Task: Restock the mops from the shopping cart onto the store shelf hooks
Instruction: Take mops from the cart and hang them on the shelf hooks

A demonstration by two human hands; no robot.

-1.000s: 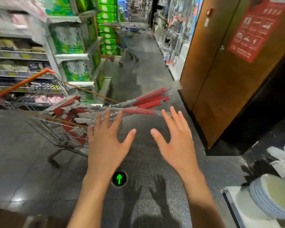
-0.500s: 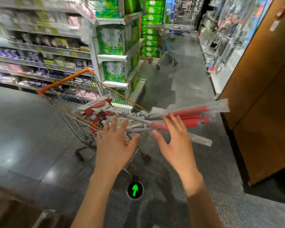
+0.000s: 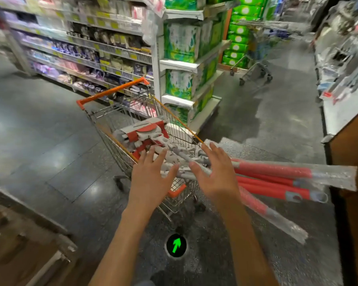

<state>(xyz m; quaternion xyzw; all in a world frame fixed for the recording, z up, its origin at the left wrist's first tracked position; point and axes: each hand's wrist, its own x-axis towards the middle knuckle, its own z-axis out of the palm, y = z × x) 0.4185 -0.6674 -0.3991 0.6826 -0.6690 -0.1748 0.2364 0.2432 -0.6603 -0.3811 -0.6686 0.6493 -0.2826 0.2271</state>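
mops (image 3: 267, 178) lie heaped in the shopping cart (image 3: 120, 124), heads down in the basket and their red handles, sleeved in clear plastic, sticking out over the cart's near end toward my right. my left hand (image 3: 151, 178) and my right hand (image 3: 217, 174) hover just above the grey shafts, fingers spread, each grip wide open and holding nothing. to do this well, i judge i should settle on one shaft only, close the right grip near the red handle and the left nearer the head, then draw it out along its length so the tangled heads don't drag the others with it; the plastic looks slippery. count: one cart by me, a second cart (image 3: 254, 67) down the aisle, about four red handles showing, though the heap hides the exact number. two hands.
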